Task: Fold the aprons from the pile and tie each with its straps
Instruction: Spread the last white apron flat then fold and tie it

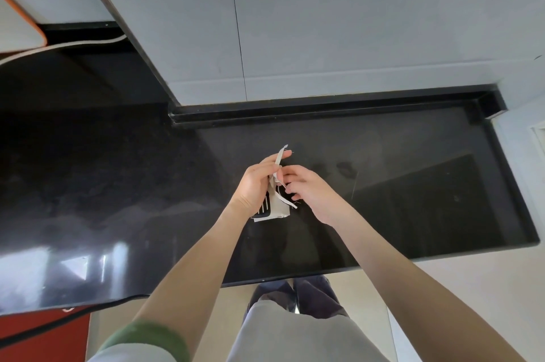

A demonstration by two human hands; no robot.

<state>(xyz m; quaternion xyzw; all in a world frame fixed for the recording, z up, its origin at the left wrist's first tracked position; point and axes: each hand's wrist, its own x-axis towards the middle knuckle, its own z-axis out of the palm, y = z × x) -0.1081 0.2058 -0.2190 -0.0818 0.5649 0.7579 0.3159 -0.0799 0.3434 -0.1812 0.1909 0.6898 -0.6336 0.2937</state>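
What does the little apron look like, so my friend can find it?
Look at the shiny black counter below the grey wall. Near its middle, the left hand and right hand hold a small folded apron. It is the only cloth there, pale beige with thin straps.

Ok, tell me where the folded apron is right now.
Head view, centre: the folded apron is over the black countertop, gripped in the left hand, the right hand pinching its strap.
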